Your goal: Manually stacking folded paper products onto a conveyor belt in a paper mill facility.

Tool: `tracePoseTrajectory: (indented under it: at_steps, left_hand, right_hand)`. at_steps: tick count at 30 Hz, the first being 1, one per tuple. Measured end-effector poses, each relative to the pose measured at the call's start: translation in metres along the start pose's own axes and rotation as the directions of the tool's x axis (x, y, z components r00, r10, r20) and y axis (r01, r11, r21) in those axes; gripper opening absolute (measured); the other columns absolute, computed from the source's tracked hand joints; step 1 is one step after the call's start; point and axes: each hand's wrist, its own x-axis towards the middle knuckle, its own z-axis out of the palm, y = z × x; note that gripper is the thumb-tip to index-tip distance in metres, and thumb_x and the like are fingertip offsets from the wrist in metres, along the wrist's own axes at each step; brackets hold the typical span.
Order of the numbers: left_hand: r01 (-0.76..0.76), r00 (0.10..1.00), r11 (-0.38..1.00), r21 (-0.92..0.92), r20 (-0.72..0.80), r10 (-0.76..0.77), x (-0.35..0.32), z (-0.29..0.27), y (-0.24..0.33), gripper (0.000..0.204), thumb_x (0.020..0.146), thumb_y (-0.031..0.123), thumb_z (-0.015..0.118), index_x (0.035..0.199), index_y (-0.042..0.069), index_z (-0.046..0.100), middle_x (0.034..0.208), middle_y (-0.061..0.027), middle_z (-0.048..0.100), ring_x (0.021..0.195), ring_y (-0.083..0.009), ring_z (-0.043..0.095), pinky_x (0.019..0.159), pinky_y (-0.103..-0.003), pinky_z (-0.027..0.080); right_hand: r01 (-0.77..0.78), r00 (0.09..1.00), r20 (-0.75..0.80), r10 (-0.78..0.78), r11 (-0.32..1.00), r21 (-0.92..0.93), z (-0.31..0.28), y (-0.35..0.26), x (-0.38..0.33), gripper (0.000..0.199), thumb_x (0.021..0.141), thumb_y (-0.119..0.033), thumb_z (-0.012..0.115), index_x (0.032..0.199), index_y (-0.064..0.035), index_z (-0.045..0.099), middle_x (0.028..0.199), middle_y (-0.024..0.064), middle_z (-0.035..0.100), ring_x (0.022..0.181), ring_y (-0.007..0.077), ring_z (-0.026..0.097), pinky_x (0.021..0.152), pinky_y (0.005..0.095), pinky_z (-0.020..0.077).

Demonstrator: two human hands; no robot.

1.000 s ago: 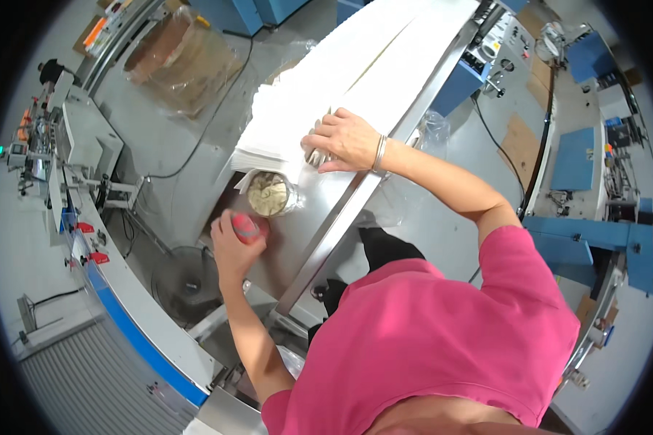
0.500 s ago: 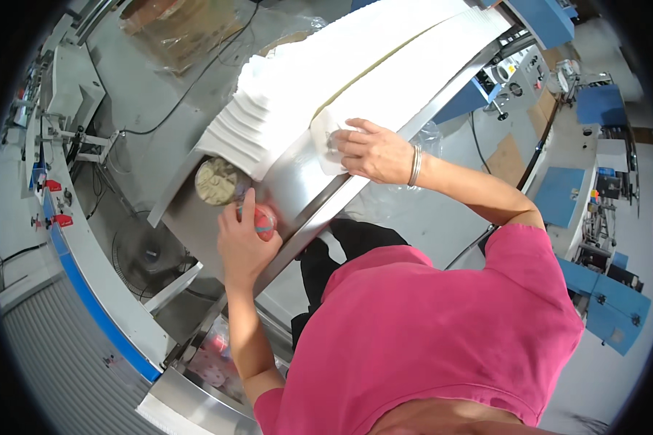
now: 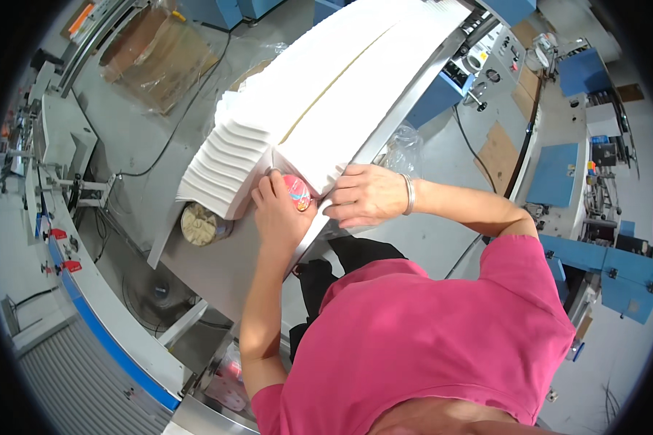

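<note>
My left hand (image 3: 279,217) is closed around a round red and pink object (image 3: 297,193) with light blue marks; it looks like a small can or roll, and its lower side is hidden by my fingers. It sits against the near end of long rows of stacked white pieces (image 3: 326,80). My right hand (image 3: 366,196), with bangles at the wrist, has its fingers bent together at the near corner of the right row. What those fingertips hold is hidden. A round tub (image 3: 202,225) with crumpled cream-coloured contents stands left of my left hand, below the left row.
The rows lie on a metal trough-like table (image 3: 218,268) with a raised rim. Left of it runs a machine with a blue edge strip (image 3: 116,348). A cardboard box (image 3: 152,58) in plastic stands far left; blue machine parts (image 3: 439,101) are at the right.
My left hand has moved right and away from me with the red object, up against the white rows. My right hand has come lower and closer to it. The rows' ends now appear nearer.
</note>
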Motion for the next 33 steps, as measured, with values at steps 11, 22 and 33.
tracePoseTrajectory:
  at_steps: [11, 22, 33]
  left_hand:
    - [-0.023, 0.988, 0.989, -0.147, -0.152, 0.0, -0.004, -0.013, 0.003, 0.069, 0.07, 0.022, 0.076, 0.124, -0.001, 0.041, 0.114, -0.0227, 0.049, 0.105, -0.0435, 0.048, 0.092, -0.051, 0.04]
    - [0.581, 0.789, 0.715, -0.389, 0.486, -0.376, 0.029, -0.077, -0.183, 0.037, 0.085, 0.027, 0.063, 0.094, -0.008, 0.065, 0.082, -0.0136, 0.068, 0.071, -0.0156, 0.059, 0.065, -0.03, 0.048]
    - [0.689, 0.722, 0.448, -0.57, 0.593, -0.356, 0.024, -0.062, -0.179, 0.032, 0.092, 0.024, 0.056, 0.116, 0.003, 0.056, 0.103, -0.0051, 0.063, 0.087, -0.0149, 0.061, 0.075, -0.03, 0.049]
  right_hand:
    - [-0.449, 0.876, 0.232, 0.422, 0.891, 0.073, -0.014, 0.001, 0.015, 0.018, 0.081, -0.028, 0.068, 0.091, -0.0133, 0.067, 0.079, 0.0036, 0.066, 0.076, 0.0246, 0.065, 0.059, 0.0365, 0.0504]
    - [-0.205, 0.979, -0.089, 0.186, 0.85, -0.485, 0.123, -0.067, 0.204, 0.059, 0.082, -0.031, 0.056, 0.132, -0.0006, 0.047, 0.123, 0.0139, 0.054, 0.118, 0.0328, 0.048, 0.107, 0.047, 0.0283]
    - [-0.04, 0.99, -0.127, -0.066, 0.727, -0.685, 0.146, -0.091, 0.16, 0.05, 0.082, -0.025, 0.046, 0.122, 0.004, 0.051, 0.119, 0.0239, 0.057, 0.111, 0.0354, 0.055, 0.103, 0.049, 0.0369]
